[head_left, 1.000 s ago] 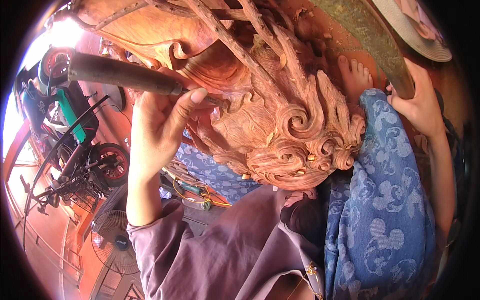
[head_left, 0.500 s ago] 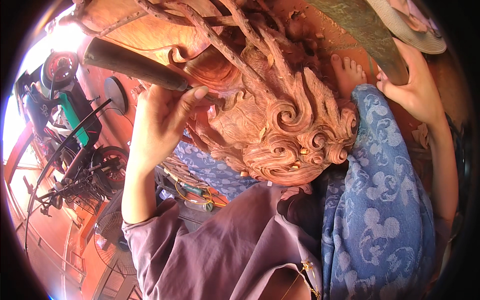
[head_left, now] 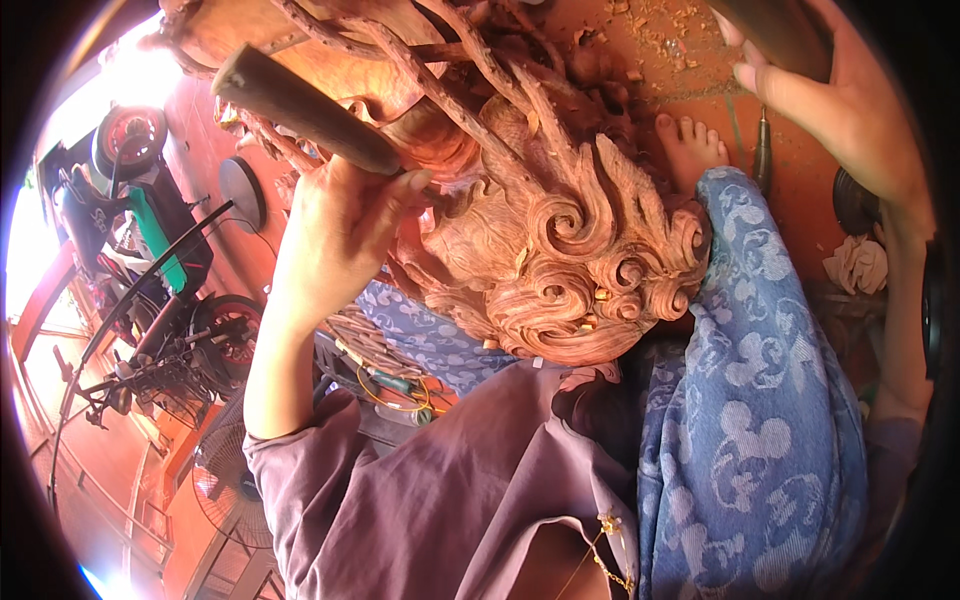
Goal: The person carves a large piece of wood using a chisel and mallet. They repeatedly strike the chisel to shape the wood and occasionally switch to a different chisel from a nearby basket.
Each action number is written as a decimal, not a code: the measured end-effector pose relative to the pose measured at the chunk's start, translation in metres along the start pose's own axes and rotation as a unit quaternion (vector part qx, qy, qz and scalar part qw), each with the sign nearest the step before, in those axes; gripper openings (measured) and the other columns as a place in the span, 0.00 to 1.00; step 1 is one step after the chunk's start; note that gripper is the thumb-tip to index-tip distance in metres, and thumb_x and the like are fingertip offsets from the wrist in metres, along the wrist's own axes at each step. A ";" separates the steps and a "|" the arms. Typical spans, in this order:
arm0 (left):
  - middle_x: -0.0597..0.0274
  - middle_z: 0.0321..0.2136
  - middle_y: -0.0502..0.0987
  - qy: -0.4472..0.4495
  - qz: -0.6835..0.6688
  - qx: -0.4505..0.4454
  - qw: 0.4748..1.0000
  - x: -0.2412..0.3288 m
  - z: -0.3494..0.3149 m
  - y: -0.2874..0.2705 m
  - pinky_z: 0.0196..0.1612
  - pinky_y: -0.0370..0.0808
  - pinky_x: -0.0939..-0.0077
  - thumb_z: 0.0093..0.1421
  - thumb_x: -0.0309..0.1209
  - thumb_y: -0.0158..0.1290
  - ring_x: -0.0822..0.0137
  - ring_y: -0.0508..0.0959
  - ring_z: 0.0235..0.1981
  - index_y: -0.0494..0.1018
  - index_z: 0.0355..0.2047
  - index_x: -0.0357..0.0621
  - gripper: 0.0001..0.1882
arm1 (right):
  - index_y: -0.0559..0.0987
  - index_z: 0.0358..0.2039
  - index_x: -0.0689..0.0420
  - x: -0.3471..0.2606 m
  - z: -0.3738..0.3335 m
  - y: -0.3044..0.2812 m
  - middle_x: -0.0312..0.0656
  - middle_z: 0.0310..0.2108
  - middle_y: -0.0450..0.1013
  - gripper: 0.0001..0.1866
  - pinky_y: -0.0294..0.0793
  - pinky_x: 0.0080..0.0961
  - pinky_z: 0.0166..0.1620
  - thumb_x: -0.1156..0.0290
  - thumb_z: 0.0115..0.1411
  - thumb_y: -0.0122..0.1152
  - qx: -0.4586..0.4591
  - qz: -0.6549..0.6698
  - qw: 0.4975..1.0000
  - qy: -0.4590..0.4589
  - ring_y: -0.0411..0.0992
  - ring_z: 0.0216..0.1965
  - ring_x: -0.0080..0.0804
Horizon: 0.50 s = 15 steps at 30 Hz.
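A reddish wood carving [head_left: 580, 240] with deep scrolls, curls and branch-like strands lies in front of me. My left hand [head_left: 335, 225] is closed round the lower part of a carving chisel [head_left: 300, 105] with a thick dark wooden handle. The handle slants up to the left, while its tip end meets the carving among the ridges, mostly hidden by my fingers. At the upper right, away from the chisel, my right hand [head_left: 845, 115] grips a dark wooden mallet [head_left: 785, 35], cut off by the picture's edge. A few small chips sit in the scrolls.
Wood shavings [head_left: 675, 35] litter the red tiled floor near my bare foot [head_left: 690, 145]. A slim pointed tool [head_left: 763, 150] lies beside it. Many tool handles [head_left: 365, 345] are lined up left of my lap. Further left are a motorbike [head_left: 150, 240] and a fan [head_left: 228, 470].
My right hand has swung the mallet up and outward, away from the chisel. The slim tool on the floor has come into sight. The chisel handle has shifted slightly right.
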<state>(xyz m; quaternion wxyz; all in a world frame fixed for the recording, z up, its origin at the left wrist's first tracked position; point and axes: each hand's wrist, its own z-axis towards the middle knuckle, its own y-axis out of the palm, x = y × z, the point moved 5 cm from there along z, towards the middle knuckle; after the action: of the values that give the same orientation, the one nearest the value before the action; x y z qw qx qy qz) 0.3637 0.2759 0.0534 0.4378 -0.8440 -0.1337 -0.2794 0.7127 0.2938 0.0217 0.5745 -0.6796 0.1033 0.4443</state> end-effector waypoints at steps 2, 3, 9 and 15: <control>0.51 0.21 0.79 0.091 0.045 0.043 0.994 0.006 -0.002 0.001 0.25 0.72 0.70 0.61 0.24 0.56 0.60 0.80 0.19 0.69 0.34 0.33 0.07 | 0.66 0.62 0.62 -0.004 0.005 0.005 0.39 0.40 0.71 0.37 0.72 0.23 0.43 0.78 0.50 0.66 0.000 -0.005 1.000 -0.026 0.71 0.35 0.25; 0.50 0.21 0.79 0.074 0.049 0.040 0.995 0.005 -0.005 0.000 0.25 0.72 0.69 0.61 0.24 0.56 0.59 0.80 0.19 0.69 0.35 0.33 0.07 | 0.66 0.62 0.62 -0.008 0.009 0.009 0.39 0.40 0.71 0.37 0.72 0.23 0.43 0.78 0.50 0.66 0.000 -0.006 0.999 -0.041 0.72 0.34 0.25; 0.50 0.20 0.78 0.071 0.054 -0.002 0.996 0.023 0.009 0.005 0.24 0.72 0.67 0.61 0.22 0.55 0.57 0.80 0.20 0.68 0.36 0.33 0.07 | 0.67 0.63 0.60 -0.025 -0.005 -0.007 0.40 0.38 0.73 0.38 0.73 0.23 0.41 0.76 0.49 0.69 0.004 -0.063 0.997 -0.032 0.73 0.33 0.26; 0.50 0.19 0.78 0.065 0.086 0.010 0.994 0.022 -0.001 0.004 0.23 0.72 0.67 0.61 0.22 0.53 0.57 0.80 0.20 0.68 0.37 0.34 0.06 | 0.67 0.63 0.59 -0.021 0.003 -0.009 0.41 0.37 0.75 0.39 0.74 0.24 0.39 0.75 0.49 0.71 0.015 -0.049 0.996 -0.075 0.74 0.32 0.28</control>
<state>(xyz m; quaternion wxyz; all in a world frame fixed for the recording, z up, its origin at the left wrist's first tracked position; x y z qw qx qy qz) 0.3829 0.2726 0.0645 0.4760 -0.8283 -0.0350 -0.2934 0.7050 0.2918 0.0430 0.6120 -0.6401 0.0332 0.4633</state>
